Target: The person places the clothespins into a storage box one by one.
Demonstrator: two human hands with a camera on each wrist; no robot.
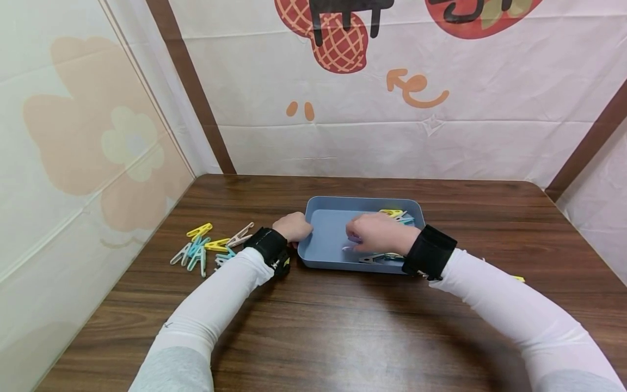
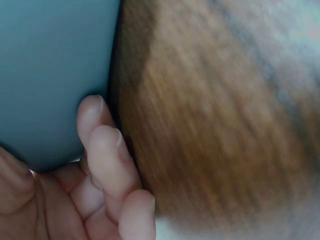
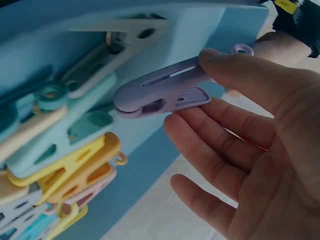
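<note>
My right hand (image 1: pixel 381 233) is over the blue tray (image 1: pixel 324 226), pinching a purple clothespin (image 3: pixel 160 89) between thumb and fingers. In the right wrist view the clothespin's jaws point toward a bunch of others lying in the tray: a grey one (image 3: pixel 137 34), a teal one (image 3: pixel 65 131), a yellow one (image 3: pixel 65 162), an orange one (image 3: pixel 85 177) and several more. My left hand (image 1: pixel 293 226) grips the tray's left side. In the left wrist view its curled fingers (image 2: pixel 112 160) press against the tray wall, with the palm below its edge.
On the table's left lies a loose group of clothespins, among them a yellow one (image 1: pixel 199 231) and a pale pink one (image 1: pixel 240 235), partly behind my left forearm. Another yellow piece (image 1: pixel 519 279) peeks out beyond my right sleeve. A printed cloth (image 1: pixel 343 147) hangs behind the table.
</note>
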